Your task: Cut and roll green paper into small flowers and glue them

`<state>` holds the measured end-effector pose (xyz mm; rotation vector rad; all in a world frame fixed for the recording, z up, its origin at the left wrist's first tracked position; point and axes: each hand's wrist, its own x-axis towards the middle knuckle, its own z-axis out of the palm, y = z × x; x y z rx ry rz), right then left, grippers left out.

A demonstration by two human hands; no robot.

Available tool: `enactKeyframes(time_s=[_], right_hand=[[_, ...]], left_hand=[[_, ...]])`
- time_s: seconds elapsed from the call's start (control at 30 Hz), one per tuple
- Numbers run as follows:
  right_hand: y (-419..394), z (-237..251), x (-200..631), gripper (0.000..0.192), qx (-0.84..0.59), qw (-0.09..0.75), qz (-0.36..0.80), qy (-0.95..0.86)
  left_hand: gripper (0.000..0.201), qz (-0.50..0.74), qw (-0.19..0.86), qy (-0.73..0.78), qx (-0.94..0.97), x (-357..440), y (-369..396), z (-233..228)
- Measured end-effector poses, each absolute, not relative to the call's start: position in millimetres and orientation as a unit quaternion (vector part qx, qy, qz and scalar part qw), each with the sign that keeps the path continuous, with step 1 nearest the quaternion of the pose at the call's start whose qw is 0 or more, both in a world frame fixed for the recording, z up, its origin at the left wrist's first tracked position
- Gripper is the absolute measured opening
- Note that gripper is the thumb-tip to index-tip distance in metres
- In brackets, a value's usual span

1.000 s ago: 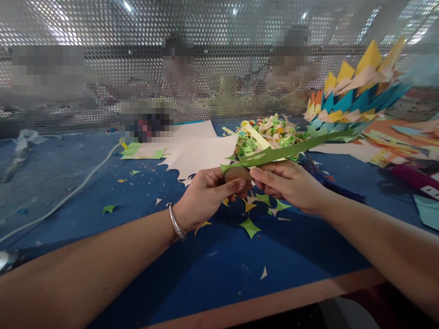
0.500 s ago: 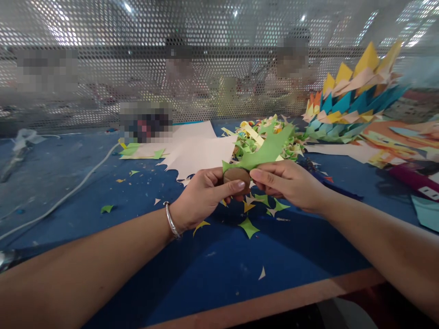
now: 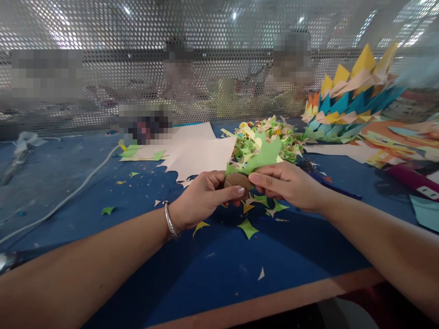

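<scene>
My left hand (image 3: 202,196), with a silver bracelet at the wrist, pinches a round brown disc (image 3: 235,180), perhaps cardboard, under its thumb. Behind the disc's upper edge stands a green paper piece (image 3: 265,153) with scalloped cut edges. My right hand (image 3: 284,185) grips that paper between thumb and fingers, close against the disc. Where the paper meets the disc is partly hidden by my fingers. Below both hands, several green scraps (image 3: 248,228) and yellow scraps (image 3: 200,227) lie on the blue table (image 3: 206,278).
Behind my hands are pale paper sheets (image 3: 195,146) and a heap of cut paper pieces (image 3: 291,141). A layered, pointed paper construction (image 3: 350,105) stands at right, near a purple tool (image 3: 411,180). A white cable (image 3: 78,194) crosses the left side. Perforated metal (image 3: 120,87) borders the back; blurred people show beyond.
The green paper has shifted and bent around behind the disc, so less of it stands up to the right. Both hands keep nearly the same place.
</scene>
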<state>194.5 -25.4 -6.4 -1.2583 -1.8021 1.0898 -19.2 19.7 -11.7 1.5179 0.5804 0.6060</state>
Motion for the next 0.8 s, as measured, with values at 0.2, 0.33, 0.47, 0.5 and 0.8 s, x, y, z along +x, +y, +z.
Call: enactKeyframes(time_s=[0.2, 0.33, 0.47, 0.5, 0.8], right_hand=[[-26, -4, 195, 0.054, -0.498, 0.310, 0.358, -0.727], [-26, 0, 194, 0.055, -0.496, 0.296, 0.330, -0.747], [-25, 3, 195, 0.053, -0.487, 0.284, 0.333, -0.756], [-25, 3, 195, 0.053, -0.484, 0.283, 0.331, -0.759], [-26, 2, 197, 0.055, -0.491, 0.274, 0.328, -0.759]], left_hand=[[0.016, 0.253, 0.638, 0.250, 0.683, -19, 19, -11], [0.019, 0.247, 0.621, 0.260, 0.697, -20, 19, -11], [0.017, 0.242, 0.614, 0.259, 0.705, -20, 19, -11], [0.016, 0.237, 0.617, 0.258, 0.705, -21, 19, -11], [0.015, 0.234, 0.634, 0.250, 0.694, -20, 19, -11]])
